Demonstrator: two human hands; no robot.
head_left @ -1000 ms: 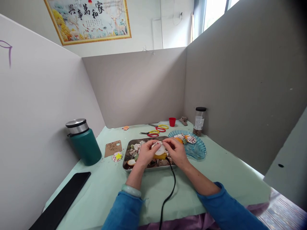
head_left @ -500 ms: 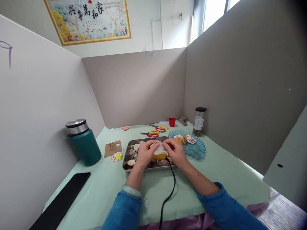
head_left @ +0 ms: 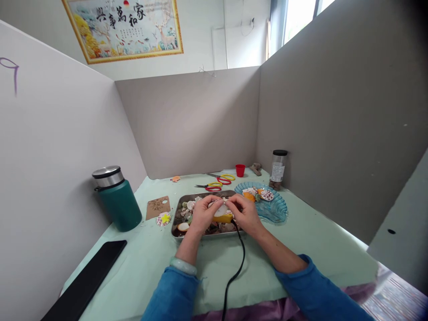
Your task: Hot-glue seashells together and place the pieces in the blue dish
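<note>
Over a metal tray point(head_left: 207, 237) of shells and small pieces, my left hand point(head_left: 204, 215) pinches the left side of a round white piece point(head_left: 219, 209). My right hand point(head_left: 245, 214) is closed at that piece's upper right edge, its fingertips close to the left ones. What the right fingertips hold is too small to make out. Just below the white piece is a yellow device point(head_left: 223, 219), from which a black cable point(head_left: 241, 258) runs down to the table's front edge.
Left: a green bottle point(head_left: 119, 203), a black flat object point(head_left: 88, 278), a brown card point(head_left: 154, 208) and a speckled disc point(head_left: 163, 219). Behind the tray: scissors point(head_left: 214, 186) and a red cup point(head_left: 240, 170). Right: a blue shell-shaped plate point(head_left: 274, 211) and a jar point(head_left: 277, 170).
The fingertips of my right hand have shifted slightly left, nearer to those of my left hand. Otherwise the hands and objects are almost unchanged.
</note>
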